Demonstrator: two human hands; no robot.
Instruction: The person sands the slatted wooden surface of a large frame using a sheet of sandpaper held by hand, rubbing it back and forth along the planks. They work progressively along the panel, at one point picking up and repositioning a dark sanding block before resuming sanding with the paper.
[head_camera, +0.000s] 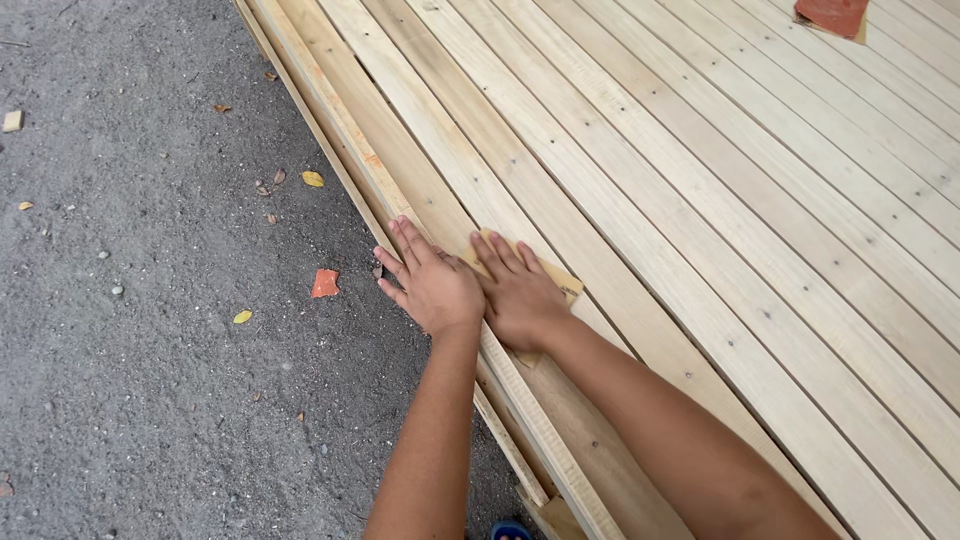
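Note:
My left hand (430, 280) lies flat, fingers spread, on the outer edge of a pale wooden slatted panel (720, 200). Right beside it, touching, my right hand (518, 292) presses flat on a tan sheet of sandpaper (562, 283) that lies on a slat near that edge. Only the sheet's corners show past the fingers and the wrist. Both forearms reach in from the bottom of the view.
Grey gravel ground (140, 330) lies to the left of the panel, with yellow leaves, a small orange scrap (325, 283) and a wood chip (12, 120). Another reddish sandpaper sheet (832, 15) rests on the slats at the top right. A blue object (510, 531) peeks in at the bottom.

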